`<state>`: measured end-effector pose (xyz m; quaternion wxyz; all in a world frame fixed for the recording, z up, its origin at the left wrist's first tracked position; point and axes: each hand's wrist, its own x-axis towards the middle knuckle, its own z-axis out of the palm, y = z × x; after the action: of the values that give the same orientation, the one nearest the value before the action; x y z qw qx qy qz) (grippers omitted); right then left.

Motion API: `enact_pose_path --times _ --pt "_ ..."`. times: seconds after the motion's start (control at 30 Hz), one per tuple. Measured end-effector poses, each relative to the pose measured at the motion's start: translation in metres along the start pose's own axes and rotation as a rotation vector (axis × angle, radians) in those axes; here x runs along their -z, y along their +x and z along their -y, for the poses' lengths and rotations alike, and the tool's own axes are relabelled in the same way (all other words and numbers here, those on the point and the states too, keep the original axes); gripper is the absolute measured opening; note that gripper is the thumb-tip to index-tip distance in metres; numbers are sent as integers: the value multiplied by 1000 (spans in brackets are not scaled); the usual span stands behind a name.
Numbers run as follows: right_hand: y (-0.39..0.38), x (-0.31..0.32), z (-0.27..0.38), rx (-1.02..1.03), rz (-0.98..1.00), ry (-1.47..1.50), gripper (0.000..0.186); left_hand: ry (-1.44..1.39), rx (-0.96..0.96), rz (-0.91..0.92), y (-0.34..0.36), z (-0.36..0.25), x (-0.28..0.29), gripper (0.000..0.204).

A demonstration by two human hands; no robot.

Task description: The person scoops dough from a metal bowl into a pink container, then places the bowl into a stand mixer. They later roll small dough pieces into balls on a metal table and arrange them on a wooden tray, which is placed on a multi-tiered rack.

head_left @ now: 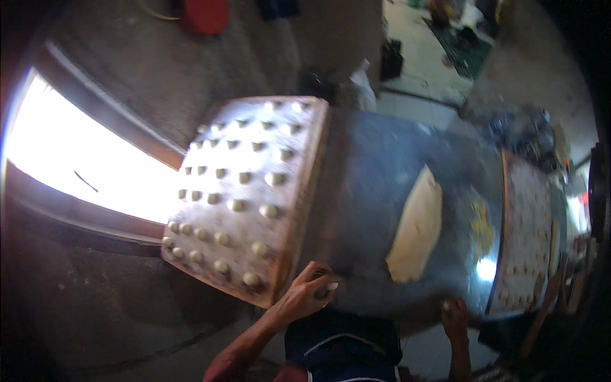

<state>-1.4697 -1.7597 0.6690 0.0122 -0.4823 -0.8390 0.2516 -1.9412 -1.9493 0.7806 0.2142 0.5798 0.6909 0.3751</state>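
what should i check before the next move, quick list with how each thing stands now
1. Dough sheet lying flat on the table, apart from both hands: ok
2. Dough balls sitting in rows on the left board: ok
3. Left hand empty: cannot tell, its fingers are curled near the table's front edge
4. Right hand empty: cannot tell, too dim and small
5. Tabletop free of residue: not ok, a yellowish patch lies right of the sheet
6. Pieces on the right board well spaced: cannot tell, too blurred
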Motion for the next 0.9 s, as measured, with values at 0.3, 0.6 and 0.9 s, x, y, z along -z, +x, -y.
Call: enact_pose_path --times 0.3,0.6,0.9 --pt "307 42 448 841 -318 607 84 149 -51 -673 191 171 288 74" --pt "490 -53 693 641 -332 25 86 398 383 -394 297 372 317 85" --pt "217 -29 354 288 -565 336 59 -13 141 -493 120 130 252 56"
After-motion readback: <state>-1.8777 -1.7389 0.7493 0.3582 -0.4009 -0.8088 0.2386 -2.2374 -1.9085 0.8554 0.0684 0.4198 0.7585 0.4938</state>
